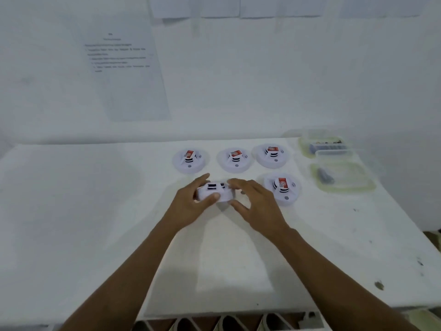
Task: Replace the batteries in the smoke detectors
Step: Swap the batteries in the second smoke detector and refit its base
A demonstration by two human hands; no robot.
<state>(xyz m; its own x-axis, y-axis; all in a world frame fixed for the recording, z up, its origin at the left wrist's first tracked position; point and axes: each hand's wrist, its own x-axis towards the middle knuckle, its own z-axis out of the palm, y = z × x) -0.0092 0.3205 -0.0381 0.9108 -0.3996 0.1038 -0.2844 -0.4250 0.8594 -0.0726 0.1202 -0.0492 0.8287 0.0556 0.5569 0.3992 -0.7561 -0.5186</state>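
Left fingers [203,179], right fingers [236,182] — detector [216,190] between

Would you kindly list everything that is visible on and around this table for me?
Round white plastic smoke detectors with red labels: four, white, three in a back row, one nearer on the right.
Held round plastic smoke detector: one, white with dark slots, mid-table between the hands.
Clear plastic containers: two, yellowish rims, right side of the table; dark contents too blurred to name.
Printed paper sheet: one, white, on the wall at left.
Table: one, white.
Pale shoes: several, below the table's near edge.
Left hand: fingers and thumb grip the held detector.
Right hand: curved round its right side; contact unclear.
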